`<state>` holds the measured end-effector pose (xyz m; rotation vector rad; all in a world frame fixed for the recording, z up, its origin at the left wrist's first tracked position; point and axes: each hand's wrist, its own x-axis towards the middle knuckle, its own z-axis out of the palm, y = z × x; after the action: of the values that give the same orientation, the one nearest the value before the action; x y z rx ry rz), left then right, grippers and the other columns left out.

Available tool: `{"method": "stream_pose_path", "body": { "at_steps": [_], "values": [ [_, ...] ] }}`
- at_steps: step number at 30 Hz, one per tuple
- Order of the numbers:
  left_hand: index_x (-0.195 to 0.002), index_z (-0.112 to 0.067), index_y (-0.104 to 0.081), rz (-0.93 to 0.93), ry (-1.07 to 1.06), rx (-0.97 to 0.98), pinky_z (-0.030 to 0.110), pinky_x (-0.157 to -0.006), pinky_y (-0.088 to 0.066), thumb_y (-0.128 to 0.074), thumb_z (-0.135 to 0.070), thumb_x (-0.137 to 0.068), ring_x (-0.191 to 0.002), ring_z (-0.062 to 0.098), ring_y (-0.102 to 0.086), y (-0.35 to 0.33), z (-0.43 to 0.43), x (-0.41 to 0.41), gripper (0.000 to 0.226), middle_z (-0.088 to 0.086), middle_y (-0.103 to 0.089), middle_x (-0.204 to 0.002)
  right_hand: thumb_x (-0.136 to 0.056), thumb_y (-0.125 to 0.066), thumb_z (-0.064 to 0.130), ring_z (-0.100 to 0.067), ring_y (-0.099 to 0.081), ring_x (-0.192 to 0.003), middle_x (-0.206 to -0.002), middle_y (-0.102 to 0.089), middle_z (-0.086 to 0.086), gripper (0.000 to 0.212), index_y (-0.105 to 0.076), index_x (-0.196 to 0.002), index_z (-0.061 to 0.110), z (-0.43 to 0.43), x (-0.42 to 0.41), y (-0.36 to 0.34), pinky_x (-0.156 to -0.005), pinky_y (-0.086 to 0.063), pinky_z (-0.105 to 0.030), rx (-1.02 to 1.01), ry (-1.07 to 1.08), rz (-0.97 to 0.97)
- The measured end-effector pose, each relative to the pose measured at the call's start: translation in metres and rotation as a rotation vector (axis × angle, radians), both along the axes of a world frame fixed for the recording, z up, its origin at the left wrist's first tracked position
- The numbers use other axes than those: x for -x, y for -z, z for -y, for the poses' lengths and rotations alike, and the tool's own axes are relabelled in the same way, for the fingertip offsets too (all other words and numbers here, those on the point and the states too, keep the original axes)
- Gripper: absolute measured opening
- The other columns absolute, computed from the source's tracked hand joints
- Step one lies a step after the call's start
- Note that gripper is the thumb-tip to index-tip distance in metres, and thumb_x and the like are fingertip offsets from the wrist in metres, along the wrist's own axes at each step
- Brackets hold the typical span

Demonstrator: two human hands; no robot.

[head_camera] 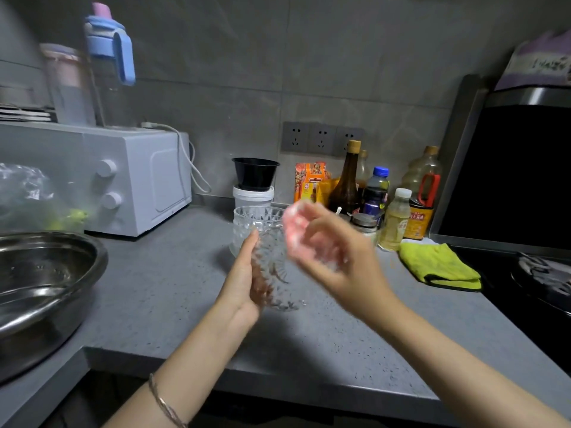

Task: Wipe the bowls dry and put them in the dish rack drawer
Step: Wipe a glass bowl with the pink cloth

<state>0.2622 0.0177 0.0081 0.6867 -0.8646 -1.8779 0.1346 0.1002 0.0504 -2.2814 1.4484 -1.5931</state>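
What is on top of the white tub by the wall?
A black bowl stands upright on the tub. It covers the tub's top; the bowl's inside is not visible.

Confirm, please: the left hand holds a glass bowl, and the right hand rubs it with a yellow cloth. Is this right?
Not quite. In the head view the right hand holds a pink cloth, not a yellow one; the yellow cloth lies folded on the counter, untouched. The left hand does hold the glass bowl.

Faceted clear glass bowl (272,261)
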Motion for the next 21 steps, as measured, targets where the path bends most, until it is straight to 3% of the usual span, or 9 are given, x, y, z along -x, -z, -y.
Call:
{"method": "stream_pose_path", "body": {
  "at_steps": [2,4,8,11,13,16,19,21],
  "values": [
    [-0.104,-0.017,-0.070,0.005,0.007,-0.005,0.033,-0.074,-0.055,-0.055,-0.058,-0.085,-0.088,0.023,-0.071,-0.001,-0.005,0.004,0.048,0.008,-0.074,-0.097,-0.086,-0.060,0.048,-0.016,-0.030,-0.141,-0.147,-0.041,0.004,0.049,-0.047,-0.128,0.028,0.007,-0.003,0.016,-0.113,-0.031,-0.036,0.081,0.126,-0.446],
    [-0.106,-0.019,-0.069,-0.028,0.001,-0.004,0.031,-0.067,-0.055,-0.053,-0.058,-0.087,-0.087,0.022,-0.072,-0.001,-0.010,0.004,0.047,0.007,-0.074,-0.097,-0.092,-0.047,0.053,-0.019,-0.013,-0.146,-0.157,-0.022,0.000,0.057,-0.033,-0.143,0.032,0.013,-0.001,0.023,-0.117,-0.017,-0.041,0.154,0.209,-0.651],
    [-0.112,-0.017,-0.068,-0.072,-0.057,-0.048,0.032,-0.069,-0.054,-0.055,-0.059,-0.085,-0.088,0.021,-0.072,0.003,-0.016,0.002,0.052,0.006,-0.075,-0.097,-0.100,-0.031,0.045,-0.018,-0.014,-0.146,-0.157,-0.021,-0.003,0.053,-0.034,-0.146,0.020,0.009,-0.003,0.034,-0.119,-0.015,-0.039,0.189,0.204,-0.515],
    [-0.102,-0.012,-0.069,-0.140,-0.026,-0.081,0.023,-0.053,-0.053,-0.050,-0.058,-0.087,-0.070,0.017,-0.073,0.006,-0.021,0.000,0.052,0.006,-0.075,-0.083,-0.101,-0.042,0.031,-0.020,-0.025,-0.143,-0.150,-0.034,-0.009,0.045,-0.044,-0.140,0.010,0.000,-0.012,0.057,-0.118,-0.018,-0.038,0.328,0.199,-0.536],
    [-0.099,-0.008,-0.067,-0.184,0.032,-0.093,0.022,-0.052,-0.054,-0.046,-0.057,-0.090,-0.070,0.017,-0.073,0.007,-0.027,0.002,0.054,0.008,-0.074,-0.082,-0.098,-0.049,0.023,-0.019,-0.031,-0.140,-0.147,-0.041,-0.009,0.041,-0.049,-0.136,0.010,-0.002,-0.019,0.064,-0.117,-0.022,-0.036,0.368,0.189,-0.587],
    [-0.103,-0.011,-0.067,-0.143,0.006,-0.054,0.021,-0.051,-0.053,-0.045,-0.056,-0.091,-0.069,0.014,-0.072,0.009,-0.033,0.006,0.052,0.006,-0.075,-0.082,-0.098,-0.046,0.027,-0.016,-0.031,-0.140,-0.148,-0.040,-0.006,0.043,-0.047,-0.138,0.012,0.004,-0.017,0.052,-0.117,-0.021,-0.033,0.329,0.253,-0.573],
    [-0.114,-0.015,-0.067,-0.095,-0.081,-0.075,0.034,-0.075,-0.055,-0.052,-0.064,-0.083,-0.090,0.023,-0.071,0.007,-0.027,0.004,0.060,0.008,-0.073,-0.102,-0.100,-0.038,0.030,-0.014,-0.022,-0.144,-0.153,-0.031,-0.002,0.046,-0.039,-0.144,0.014,0.004,-0.008,0.048,-0.119,-0.016,-0.031,0.230,0.286,-0.497],
    [-0.113,-0.014,-0.067,-0.085,-0.123,-0.095,0.037,-0.076,-0.053,-0.053,-0.064,-0.082,-0.093,0.025,-0.070,0.007,-0.023,-0.001,0.060,0.010,-0.072,-0.105,-0.100,-0.040,0.027,-0.017,-0.022,-0.144,-0.153,-0.031,-0.005,0.046,-0.040,-0.143,0.010,-0.002,-0.009,0.062,-0.119,-0.016,-0.034,0.245,0.259,-0.504]
  ]
}}
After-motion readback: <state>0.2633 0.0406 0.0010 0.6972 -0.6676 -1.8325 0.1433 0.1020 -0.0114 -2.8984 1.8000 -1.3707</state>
